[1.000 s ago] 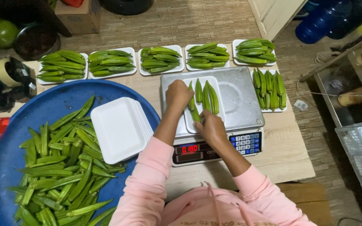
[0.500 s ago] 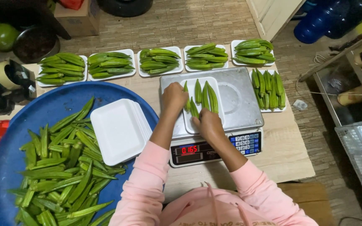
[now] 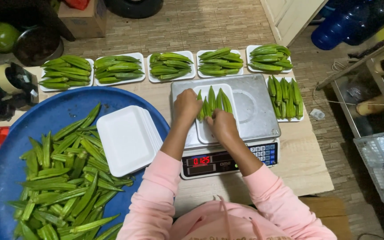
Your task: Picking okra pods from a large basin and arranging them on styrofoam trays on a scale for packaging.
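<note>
Head view looks straight down on a person in pink sleeves working at a steel scale (image 3: 250, 111) on a wooden table (image 3: 307, 160). A white tray (image 3: 210, 131) sits on the pan, and a short row of okra (image 3: 214, 101) lies across its far half, the pods side by side with their long axes running from 6 to 12 o'clock, tips pointing away from the person.

Both hands rest on that row. The left hand (image 3: 186, 106) is curled at the row's 9 o'clock end, fingers bent down onto the outermost pods; whether it pinches one I cannot tell. The right hand (image 3: 222, 126) sits at the row's 6 o'clock side, fingers folded over the near ends of the pods, its grip likewise hidden. The two hands are close together but not touching, and each is about equally near the okra.

At 9 o'clock from the scale lies a big blue tub (image 3: 67, 106) heaped with loose okra (image 3: 63, 182), with a stack of empty trays (image 3: 127, 138) resting on its near-scale side. Five filled trays (image 3: 170, 65) line the table's far edge at 12 o'clock, and one more filled tray (image 3: 285, 98) lies just beside the scale at 3 o'clock. A red readout (image 3: 202, 161) glows on the front panel.
</note>
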